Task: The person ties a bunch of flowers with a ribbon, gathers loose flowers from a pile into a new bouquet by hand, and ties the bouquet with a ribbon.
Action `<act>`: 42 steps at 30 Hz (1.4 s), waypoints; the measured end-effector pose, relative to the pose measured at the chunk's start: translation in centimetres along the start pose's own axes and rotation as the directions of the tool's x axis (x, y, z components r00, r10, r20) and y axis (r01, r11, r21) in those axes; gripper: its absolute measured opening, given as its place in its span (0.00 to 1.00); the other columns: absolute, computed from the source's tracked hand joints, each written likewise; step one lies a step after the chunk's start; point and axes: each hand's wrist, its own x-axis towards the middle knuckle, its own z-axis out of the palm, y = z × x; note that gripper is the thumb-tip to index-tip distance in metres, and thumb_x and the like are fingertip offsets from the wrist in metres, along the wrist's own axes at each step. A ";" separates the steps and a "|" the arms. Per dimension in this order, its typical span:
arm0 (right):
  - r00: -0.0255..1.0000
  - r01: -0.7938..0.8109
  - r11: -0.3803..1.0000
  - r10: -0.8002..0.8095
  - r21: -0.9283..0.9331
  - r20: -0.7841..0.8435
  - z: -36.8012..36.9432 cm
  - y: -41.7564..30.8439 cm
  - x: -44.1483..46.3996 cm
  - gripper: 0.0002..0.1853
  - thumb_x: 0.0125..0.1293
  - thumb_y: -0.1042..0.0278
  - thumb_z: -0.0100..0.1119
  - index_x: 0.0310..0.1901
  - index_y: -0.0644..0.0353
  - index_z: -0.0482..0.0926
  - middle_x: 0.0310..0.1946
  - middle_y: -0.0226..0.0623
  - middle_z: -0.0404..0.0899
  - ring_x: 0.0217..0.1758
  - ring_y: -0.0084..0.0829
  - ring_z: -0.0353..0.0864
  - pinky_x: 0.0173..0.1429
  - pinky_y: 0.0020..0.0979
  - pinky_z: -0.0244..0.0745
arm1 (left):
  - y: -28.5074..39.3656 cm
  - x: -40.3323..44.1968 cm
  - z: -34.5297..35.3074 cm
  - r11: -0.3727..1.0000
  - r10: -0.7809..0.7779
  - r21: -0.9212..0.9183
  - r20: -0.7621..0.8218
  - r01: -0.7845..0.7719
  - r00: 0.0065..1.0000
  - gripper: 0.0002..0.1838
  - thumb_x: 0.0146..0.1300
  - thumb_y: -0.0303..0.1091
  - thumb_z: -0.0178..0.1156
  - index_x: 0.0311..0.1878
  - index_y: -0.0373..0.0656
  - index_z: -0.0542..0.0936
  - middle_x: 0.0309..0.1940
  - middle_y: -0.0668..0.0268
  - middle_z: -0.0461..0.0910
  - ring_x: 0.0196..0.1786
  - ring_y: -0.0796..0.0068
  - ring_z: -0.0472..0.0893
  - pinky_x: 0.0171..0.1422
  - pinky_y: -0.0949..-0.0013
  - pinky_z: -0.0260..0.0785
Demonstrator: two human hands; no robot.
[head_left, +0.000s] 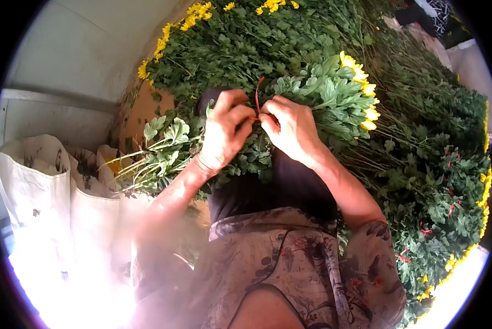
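Across my lap lies a bunch of yellow chrysanthemums (339, 93), its blooms pointing right and its cut stems to the left. A thin red tie (258, 93) stands up from the middle of the bunch, with part of it running between my hands. My left hand (228, 129) is closed, thumb and fingers pinching the tie on its left side. On the other side my right hand (292, 126) pinches the tie too, its fingers bent together. Leaves below the hands hide where the tie passes round the stems.
Loose chrysanthemum stems (246, 49) are heaped ahead of me. Bunches with red ties (425, 231) are piled along my right, blooms outward. At my left stand a white fabric sack (37, 164) and a pale wall (65, 55). Bare brown floor or board (144, 112) shows between.
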 end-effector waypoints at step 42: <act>1.000 0.000 0.859 0.001 -0.511 0.001 -1.9 1.4 2.0 0.07 0.64 0.66 0.57 0.35 0.58 0.73 0.36 0.39 0.76 0.32 0.45 0.81 0.34 0.43 0.76 | 0.0 -2.7 2.3 0.992 0.116 0.037 0.058 -0.118 0.992 0.13 0.52 0.14 0.55 0.41 0.34 0.70 0.61 0.45 0.64 0.61 0.45 0.70 0.64 0.58 0.68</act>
